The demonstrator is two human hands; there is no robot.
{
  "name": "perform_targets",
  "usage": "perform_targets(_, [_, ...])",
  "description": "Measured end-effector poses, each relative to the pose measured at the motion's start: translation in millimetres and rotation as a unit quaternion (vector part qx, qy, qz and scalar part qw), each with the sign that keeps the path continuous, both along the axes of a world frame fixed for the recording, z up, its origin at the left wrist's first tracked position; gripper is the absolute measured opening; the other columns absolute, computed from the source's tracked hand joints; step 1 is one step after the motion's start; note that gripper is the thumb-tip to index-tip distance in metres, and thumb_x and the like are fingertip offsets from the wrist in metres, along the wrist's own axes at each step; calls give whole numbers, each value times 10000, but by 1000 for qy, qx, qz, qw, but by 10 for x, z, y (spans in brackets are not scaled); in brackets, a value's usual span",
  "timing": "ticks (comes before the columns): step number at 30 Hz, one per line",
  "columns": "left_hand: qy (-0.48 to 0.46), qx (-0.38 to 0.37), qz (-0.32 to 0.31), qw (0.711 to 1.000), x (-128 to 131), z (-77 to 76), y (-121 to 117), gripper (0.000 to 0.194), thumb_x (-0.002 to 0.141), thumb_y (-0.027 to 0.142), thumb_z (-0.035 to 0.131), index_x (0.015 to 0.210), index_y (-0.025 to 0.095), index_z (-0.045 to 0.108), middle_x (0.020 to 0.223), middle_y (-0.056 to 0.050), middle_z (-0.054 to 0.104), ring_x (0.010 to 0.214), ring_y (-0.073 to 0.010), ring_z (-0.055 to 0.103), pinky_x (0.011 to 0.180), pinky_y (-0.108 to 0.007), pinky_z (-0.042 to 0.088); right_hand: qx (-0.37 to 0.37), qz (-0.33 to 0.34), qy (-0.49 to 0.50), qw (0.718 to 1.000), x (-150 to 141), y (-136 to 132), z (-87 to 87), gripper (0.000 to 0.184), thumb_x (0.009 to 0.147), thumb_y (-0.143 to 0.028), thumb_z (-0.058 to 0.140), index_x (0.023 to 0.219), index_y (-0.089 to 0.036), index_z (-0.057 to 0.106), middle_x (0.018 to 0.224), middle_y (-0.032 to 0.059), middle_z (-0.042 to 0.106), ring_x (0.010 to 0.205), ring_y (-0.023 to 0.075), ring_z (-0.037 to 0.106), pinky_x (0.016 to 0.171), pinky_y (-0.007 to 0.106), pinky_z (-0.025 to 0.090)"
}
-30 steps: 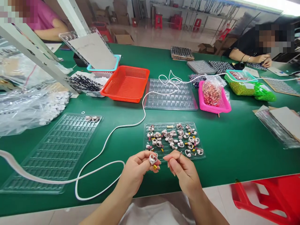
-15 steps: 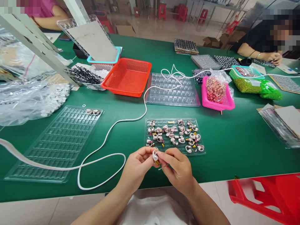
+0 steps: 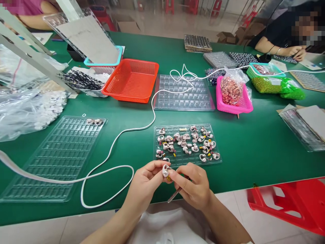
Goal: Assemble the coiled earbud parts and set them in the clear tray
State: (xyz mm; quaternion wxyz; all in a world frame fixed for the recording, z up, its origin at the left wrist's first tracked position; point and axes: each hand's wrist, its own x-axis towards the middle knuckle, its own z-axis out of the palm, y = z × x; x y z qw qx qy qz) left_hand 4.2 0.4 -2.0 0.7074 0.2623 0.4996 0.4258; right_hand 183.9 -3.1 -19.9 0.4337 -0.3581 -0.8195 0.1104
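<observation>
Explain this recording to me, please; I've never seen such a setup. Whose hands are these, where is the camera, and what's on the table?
There is no machine: these are a person's own bare hands, viewed from a camera worn on their head, looking forward and down. The left hand holds a small pale looped part; the right hand touches it while holding a thin stick. On the green table lie a clear tray of similar parts, a longer tray, a white cable and plastic baskets.
</observation>
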Motion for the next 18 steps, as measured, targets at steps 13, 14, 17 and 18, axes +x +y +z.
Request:
perform_targets(13, [65,15,4,998,25,91,-26,223,751,330,843,880,161,774,739,-22,743,655,-136,666,642,-200,545,-6,2,-15,1000,36,-17,-5,386,923,-132,549,1297,-210,603,909,72,701,649,157,571,576,284,463])
perform_targets(14, [65,14,4,998,26,83,-25,216,755,323,841,880,161,773,741,-22,743,658,-135,667,645,-199,545,-11,3,-13,1000,32,-18,-11,384,923,-136,549,1295,-216,602,909,73,699,652,159,578,577,287,475])
perform_targets(17, [49,10,2,999,28,56,-9,208,761,309,838,889,161,766,757,-24,749,658,-133,673,649,-197,548,-44,1,33,998,4,-24,-15,363,922,-124,551,1261,-244,600,904,63,685,708,164,622,614,282,535])
perform_targets(18, [42,7,1,999,28,50,1,209,764,309,836,892,160,763,761,-26,752,651,-132,674,648,-199,550,-64,-4,61,996,-8,-27,-9,355,918,-113,556,1241,-252,600,905,58,679,737,164,638,631,277,552])
